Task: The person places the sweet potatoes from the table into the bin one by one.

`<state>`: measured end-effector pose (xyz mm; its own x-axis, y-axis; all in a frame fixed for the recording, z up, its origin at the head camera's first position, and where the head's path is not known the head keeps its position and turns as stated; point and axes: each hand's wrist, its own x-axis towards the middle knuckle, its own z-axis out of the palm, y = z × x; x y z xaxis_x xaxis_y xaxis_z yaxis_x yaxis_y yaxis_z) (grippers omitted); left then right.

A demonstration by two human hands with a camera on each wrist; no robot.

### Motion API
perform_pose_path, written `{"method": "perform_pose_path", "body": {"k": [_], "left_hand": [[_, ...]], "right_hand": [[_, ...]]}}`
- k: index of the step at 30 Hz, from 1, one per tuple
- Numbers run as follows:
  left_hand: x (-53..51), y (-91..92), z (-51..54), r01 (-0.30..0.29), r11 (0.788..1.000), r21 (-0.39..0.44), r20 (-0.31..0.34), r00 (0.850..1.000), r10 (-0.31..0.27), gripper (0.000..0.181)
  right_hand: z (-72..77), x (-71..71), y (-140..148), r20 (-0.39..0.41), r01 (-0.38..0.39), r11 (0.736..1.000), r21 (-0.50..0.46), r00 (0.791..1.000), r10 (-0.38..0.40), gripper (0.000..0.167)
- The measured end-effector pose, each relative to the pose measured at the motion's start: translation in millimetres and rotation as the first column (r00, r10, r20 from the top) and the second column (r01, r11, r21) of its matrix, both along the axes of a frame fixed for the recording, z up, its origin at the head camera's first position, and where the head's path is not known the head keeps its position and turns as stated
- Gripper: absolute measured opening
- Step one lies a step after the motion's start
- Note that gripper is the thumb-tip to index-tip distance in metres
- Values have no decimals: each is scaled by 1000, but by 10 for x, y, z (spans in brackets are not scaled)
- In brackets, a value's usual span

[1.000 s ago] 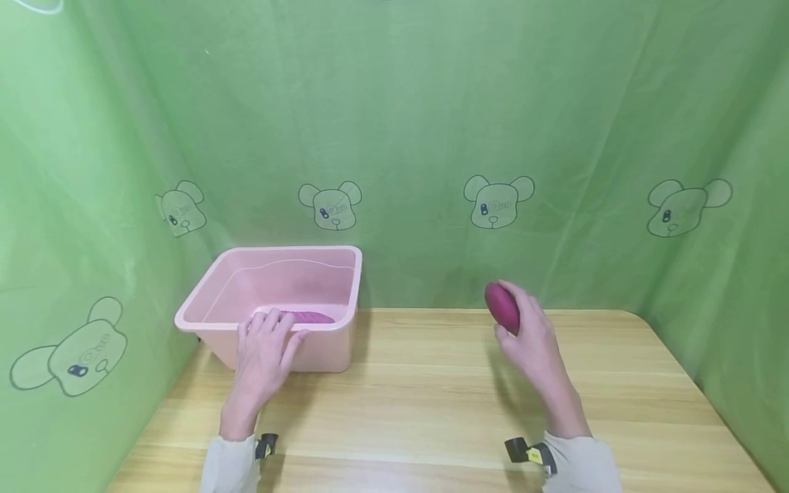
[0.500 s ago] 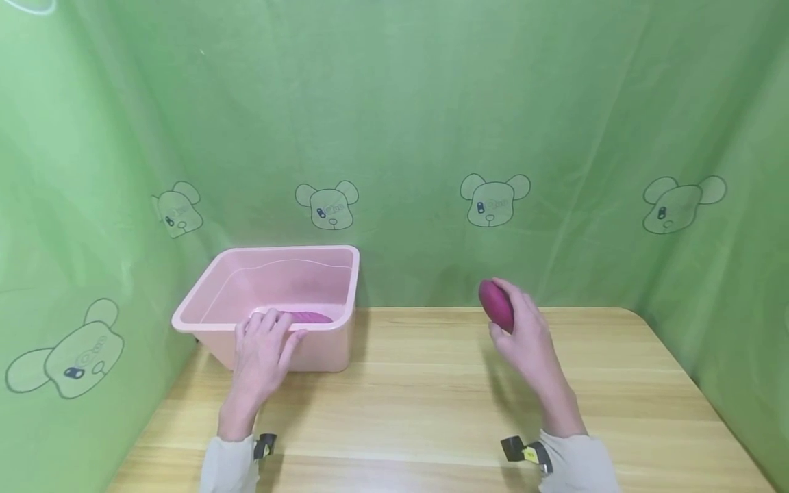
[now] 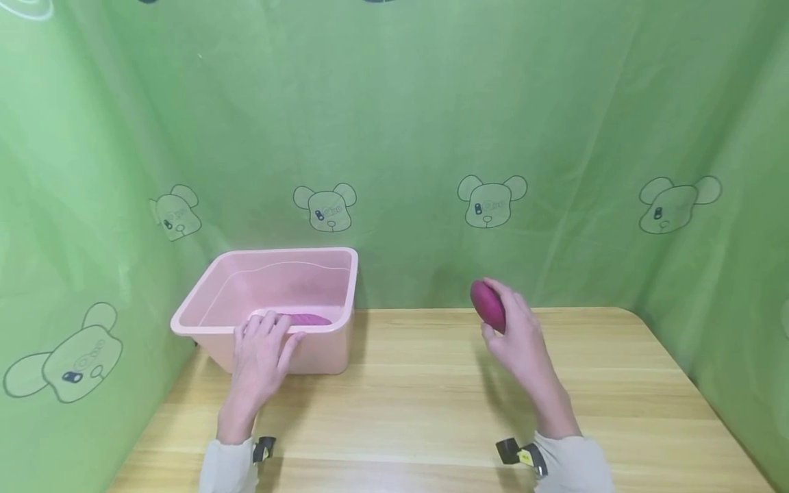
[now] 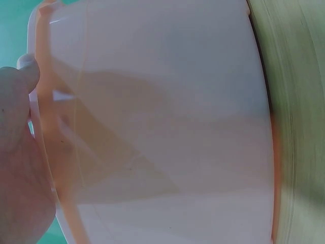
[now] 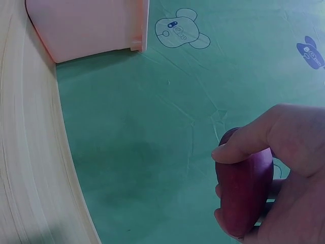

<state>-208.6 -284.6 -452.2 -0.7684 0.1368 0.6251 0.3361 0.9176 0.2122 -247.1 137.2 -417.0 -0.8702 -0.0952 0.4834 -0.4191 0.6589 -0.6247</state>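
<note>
My left hand [image 3: 261,352] has its fingers bent over the near rim of a pink plastic bin [image 3: 335,349], its thumb at the rim too. In the left wrist view the thumb [image 4: 28,71] lies at the rim, beside the bin's wall [image 4: 177,101]. Inside the bin lies a magenta, ridged, long thing [image 3: 308,319], partly hidden by the fingers and rim. Above the table my right hand [image 3: 520,339] holds a smooth dark magenta oval [image 3: 487,306], like a sweet potato. The right wrist view has thumb and fingers around that oval [image 5: 244,188].
A wooden table [image 3: 419,404] lies under both hands. Green curtains [image 3: 407,137] printed with bear heads stand behind and at both sides. The bin stands at the table's back left, close to the curtain.
My right hand has drifted slightly left with the magenta oval in its grasp. The left hand stays on the bin's rim. The whole head view has shifted a little.
</note>
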Motion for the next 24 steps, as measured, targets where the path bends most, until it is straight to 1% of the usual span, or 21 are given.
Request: {"method": "perform_pose_path", "body": {"k": [9,15,24], "left_hand": [[-4,-6,-2,3,1000,1,-4,1000,-3,21],[-16,-8,8,-3,1000,-6,4,1000,3,23],[-13,-12,-18,1,1000,-3,-1,1000,-1,22]], "right_hand": [[-9,-2,-65,-21,-14,1000,9,1000,14,82],[-18,-14,-91,-20,-26,1000,13,999,26,82],[-28,-27,-129,-41,-40,999,17,998,41,81]]}}
